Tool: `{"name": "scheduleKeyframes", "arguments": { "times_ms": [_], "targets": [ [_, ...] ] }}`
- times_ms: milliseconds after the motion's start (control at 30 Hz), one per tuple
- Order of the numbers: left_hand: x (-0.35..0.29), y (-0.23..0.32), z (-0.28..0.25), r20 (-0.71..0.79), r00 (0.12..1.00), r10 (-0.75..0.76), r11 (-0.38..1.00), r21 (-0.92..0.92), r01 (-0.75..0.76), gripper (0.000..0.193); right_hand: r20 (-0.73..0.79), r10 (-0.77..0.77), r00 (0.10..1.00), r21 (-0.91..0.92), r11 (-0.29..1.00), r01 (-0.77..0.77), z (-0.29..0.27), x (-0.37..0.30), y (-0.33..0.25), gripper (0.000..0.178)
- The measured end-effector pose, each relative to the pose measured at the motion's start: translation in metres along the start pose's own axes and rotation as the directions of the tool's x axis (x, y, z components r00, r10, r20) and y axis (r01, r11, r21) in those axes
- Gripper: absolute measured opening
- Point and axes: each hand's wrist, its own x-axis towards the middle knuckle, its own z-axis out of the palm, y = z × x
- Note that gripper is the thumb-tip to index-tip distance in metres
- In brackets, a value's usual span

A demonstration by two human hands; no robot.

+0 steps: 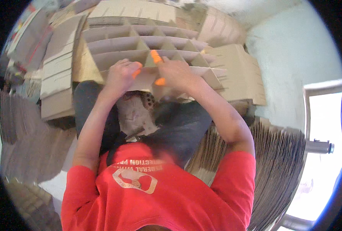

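Cardboard divider grid (113, 45) — plain tan-grey board, partly shadowed inside. Long strips stand on edge, running left to right, roughly parallel, one row behind another. Shorter cross strips (212, 79) slot between them at an angle, making rows of open-topped cells. Left ends of the long strips run free beyond the nearest crossing pieces; right ends likewise poke out past theirs. Nearest long strip (144, 80) — pale face toward the viewer, its middle showing in the gap between both hands. Whole grid sits upper centre of the view, cells facing up. Lower front edge partly hidden.
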Motion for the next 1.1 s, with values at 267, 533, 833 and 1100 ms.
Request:
{"name": "scheduleKeyframes", "arguments": {
  "times_ms": [267, 533, 833, 1100],
  "targets": [
    [-0.015, 0.011, -0.032, -0.165, 0.986, -0.005, 0.998, 0.068, 0.017, 0.059, -0.681, 0.440, 0.585, -0.007, 0.796, -0.606, 0.073, -0.123, 0.189, 0.045],
    [-0.030, -0.003, -0.043, -0.132, 0.977, -0.170, 0.977, 0.104, 0.185, 0.052, -0.382, 0.794, 0.473, -0.113, 0.468, -0.876, 0.124, -0.191, 0.270, 0.061],
    [-0.032, -0.003, -0.043, -0.144, 0.954, -0.264, 0.962, 0.037, 0.272, 0.046, -0.367, 0.893, 0.260, 0.260, 0.366, -0.894, 0.099, -0.196, 0.284, 0.050],
    [-0.039, -0.014, -0.057, -0.278, 0.943, -0.182, 0.957, 0.170, 0.235, 0.047, -0.807, 0.584, -0.086, 0.562, 0.715, -0.415, -0.025, -0.176, 0.221, 0.045]
  ]
}}
